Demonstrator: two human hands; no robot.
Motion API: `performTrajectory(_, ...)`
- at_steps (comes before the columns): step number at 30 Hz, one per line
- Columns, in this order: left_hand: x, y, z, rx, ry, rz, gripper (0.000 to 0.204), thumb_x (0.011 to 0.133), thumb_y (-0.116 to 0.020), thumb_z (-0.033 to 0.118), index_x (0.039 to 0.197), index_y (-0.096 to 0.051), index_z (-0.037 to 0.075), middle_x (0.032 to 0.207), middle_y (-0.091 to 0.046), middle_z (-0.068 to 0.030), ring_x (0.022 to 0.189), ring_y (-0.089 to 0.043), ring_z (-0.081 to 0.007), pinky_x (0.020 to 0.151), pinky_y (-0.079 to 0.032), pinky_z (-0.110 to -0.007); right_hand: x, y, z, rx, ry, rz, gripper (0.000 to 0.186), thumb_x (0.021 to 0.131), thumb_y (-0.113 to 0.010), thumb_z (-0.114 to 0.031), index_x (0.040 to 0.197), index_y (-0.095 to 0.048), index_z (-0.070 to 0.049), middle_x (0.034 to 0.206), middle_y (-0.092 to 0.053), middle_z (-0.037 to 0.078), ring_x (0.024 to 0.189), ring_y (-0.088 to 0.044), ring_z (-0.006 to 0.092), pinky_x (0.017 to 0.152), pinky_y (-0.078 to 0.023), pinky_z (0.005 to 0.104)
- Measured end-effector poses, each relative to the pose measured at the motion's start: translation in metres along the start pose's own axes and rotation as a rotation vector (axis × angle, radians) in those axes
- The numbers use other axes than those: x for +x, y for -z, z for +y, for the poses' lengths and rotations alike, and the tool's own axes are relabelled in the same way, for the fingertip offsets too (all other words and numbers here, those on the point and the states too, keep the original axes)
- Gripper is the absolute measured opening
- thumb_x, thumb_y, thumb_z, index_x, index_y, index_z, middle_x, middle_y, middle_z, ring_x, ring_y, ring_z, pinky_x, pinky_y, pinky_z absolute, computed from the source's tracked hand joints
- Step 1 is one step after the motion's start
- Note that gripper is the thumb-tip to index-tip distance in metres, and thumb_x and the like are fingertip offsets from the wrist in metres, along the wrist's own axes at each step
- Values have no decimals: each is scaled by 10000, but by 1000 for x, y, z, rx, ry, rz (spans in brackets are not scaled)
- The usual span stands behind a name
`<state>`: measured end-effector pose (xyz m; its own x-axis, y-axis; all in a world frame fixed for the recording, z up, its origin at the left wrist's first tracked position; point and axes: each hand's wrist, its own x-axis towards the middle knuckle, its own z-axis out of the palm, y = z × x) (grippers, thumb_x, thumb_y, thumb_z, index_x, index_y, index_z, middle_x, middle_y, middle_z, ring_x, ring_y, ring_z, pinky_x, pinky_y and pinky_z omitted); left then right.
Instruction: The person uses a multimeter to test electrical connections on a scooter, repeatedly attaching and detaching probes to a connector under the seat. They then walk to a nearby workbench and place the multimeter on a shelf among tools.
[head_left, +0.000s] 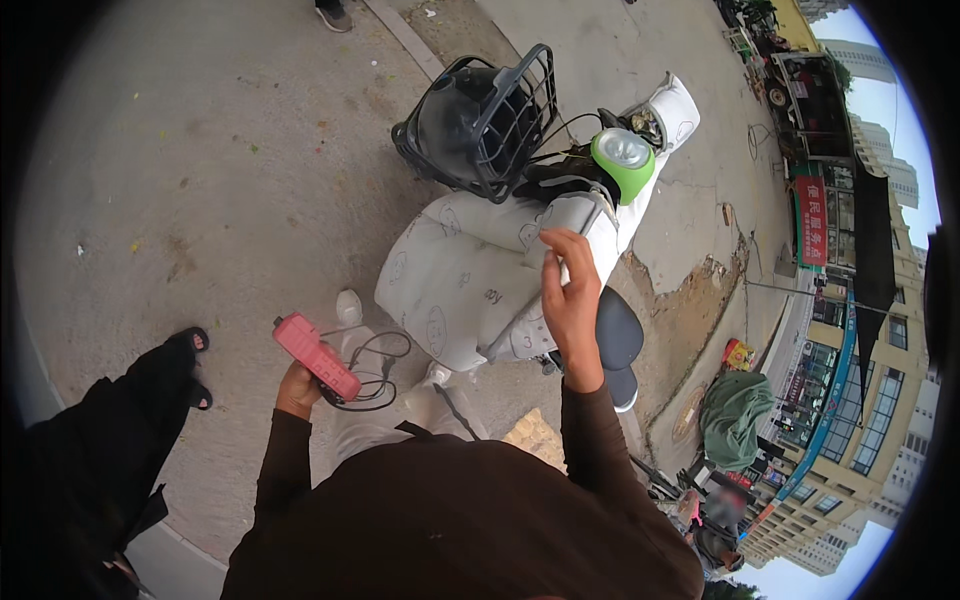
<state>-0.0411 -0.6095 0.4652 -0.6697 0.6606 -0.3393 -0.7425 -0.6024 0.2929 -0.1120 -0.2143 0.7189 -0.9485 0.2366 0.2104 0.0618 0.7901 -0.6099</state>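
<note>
Red boxy device, left of white scooter cover, prob. lightish w/ stiff casing; hold round its sides, minding dangling black leads. L hand grasps it; R hand, loosely bent & apparently empty, is by cover, contact unclear.

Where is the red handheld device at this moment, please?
The red device is left of centre in the head view, held in the left hand, left of the white padded cover.
</note>
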Motion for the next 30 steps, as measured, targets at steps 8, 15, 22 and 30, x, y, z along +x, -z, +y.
performTrajectory(8,-35,33,15,-124,-80,146,665,691,-864,499,1107,-540,93,890,-530,-2,765,-536,-149,658,-459,-327,58,-135,21,0,-307,-111,620,877,-592,-48,1425,-345,106,1460,-369,317,1361,-397,427,1130,-347,432)
performTrajectory(15,-37,39,3,-131,-42,228,762,643,-875,534,1160,-526,97,942,-536,-2,777,-526,-157,677,-464,-343,71,-188,44,-15,-347,-48,764,860,-580,-42,1484,-174,129,1505,-292,334,1420,-292,435,1164,-278,418)
performTrajectory(22,-22,54,-24,-184,-18,210,795,645,-867,548,1196,-517,95,1003,-572,-17,866,-585,-188,731,-510,-366,68,-179,50,-108,-313,-130,662,882,-573,-42,1481,-301,38,1434,-416,284,1303,-473,404,1037,-433,434)
performTrajectory(30,-13,74,-34,-240,-12,264,789,655,-868,532,1201,-521,80,1030,-588,-29,862,-598,-193,735,-527,-377,125,-78,62,-979,22,-274,382,863,-639,-112,1220,-602,15,1340,-536,216,1151,-567,388,993,-444,479)
